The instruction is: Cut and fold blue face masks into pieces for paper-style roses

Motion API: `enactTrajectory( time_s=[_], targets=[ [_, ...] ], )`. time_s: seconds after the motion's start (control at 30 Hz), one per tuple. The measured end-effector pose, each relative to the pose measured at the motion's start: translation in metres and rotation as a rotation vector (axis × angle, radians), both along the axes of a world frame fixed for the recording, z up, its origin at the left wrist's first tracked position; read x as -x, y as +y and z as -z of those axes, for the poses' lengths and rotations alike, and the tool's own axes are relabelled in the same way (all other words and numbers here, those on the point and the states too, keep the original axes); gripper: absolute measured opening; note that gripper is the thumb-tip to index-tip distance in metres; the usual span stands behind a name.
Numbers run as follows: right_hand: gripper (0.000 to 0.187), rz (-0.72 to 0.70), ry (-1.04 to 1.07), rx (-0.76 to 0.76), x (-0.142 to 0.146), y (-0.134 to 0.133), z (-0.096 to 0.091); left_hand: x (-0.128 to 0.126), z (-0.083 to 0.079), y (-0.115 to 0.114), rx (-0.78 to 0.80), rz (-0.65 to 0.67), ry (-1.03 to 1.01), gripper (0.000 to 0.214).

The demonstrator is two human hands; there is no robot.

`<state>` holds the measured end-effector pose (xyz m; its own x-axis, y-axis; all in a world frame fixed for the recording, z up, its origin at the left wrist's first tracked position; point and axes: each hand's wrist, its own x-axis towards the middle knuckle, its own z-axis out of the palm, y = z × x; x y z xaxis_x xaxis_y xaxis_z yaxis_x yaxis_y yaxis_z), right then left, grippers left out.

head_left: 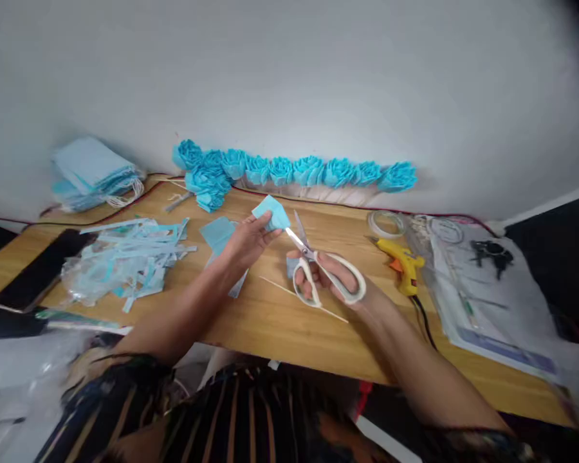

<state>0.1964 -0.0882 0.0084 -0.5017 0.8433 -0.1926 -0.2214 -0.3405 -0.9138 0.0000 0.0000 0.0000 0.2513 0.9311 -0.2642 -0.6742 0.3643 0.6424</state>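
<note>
Pinching a small light-blue sheet (278,217), apparently folded, in its fingers (262,222) above the counter (280,341), the left hand (251,240) holds it beside spread, white-handled scissors (308,253) that the right hand (336,272) grips.

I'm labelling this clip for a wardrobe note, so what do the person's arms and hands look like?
The left hand and right hand are ungloved, with no watch or bracelet visible. The left sleeve is dark and patterned, ending near the elbow; the right sleeve looks dark too, but blurred.
</note>
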Motion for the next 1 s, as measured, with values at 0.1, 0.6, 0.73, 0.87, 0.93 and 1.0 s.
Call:
enactTrajectory(
  time_s=[0.1,0.6,0.73,0.87,0.93,1.0],
  targets=[
    [0.061,0.008,-0.008,0.008,0.002,0.002,0.002,-0.006,0.002,-0.005,0.008,0.015,0.032,0.010],
    [0.058,0.069,0.077,-0.063,0.004,0.000,0.008,-0.013,0.003,-0.012,-0.013,0.026,0.098,0.010],
    [0.060,0.065,0.106,-0.067,0.006,-0.001,0.007,-0.013,0.003,-0.011,-0.019,0.014,0.065,0.012],
    [0.059,0.087,0.119,-0.053,0.008,-0.002,0.007,-0.014,0.002,-0.011,-0.038,0.025,0.045,0.012],
    [0.059,0.086,0.124,-0.051,0.008,-0.003,0.007,-0.014,0.002,-0.011,-0.047,0.028,0.051,0.011],
    [0.059,0.087,0.131,-0.052,0.009,-0.003,0.007,-0.014,0.002,-0.012,-0.051,0.030,0.060,0.011]
  ],
)
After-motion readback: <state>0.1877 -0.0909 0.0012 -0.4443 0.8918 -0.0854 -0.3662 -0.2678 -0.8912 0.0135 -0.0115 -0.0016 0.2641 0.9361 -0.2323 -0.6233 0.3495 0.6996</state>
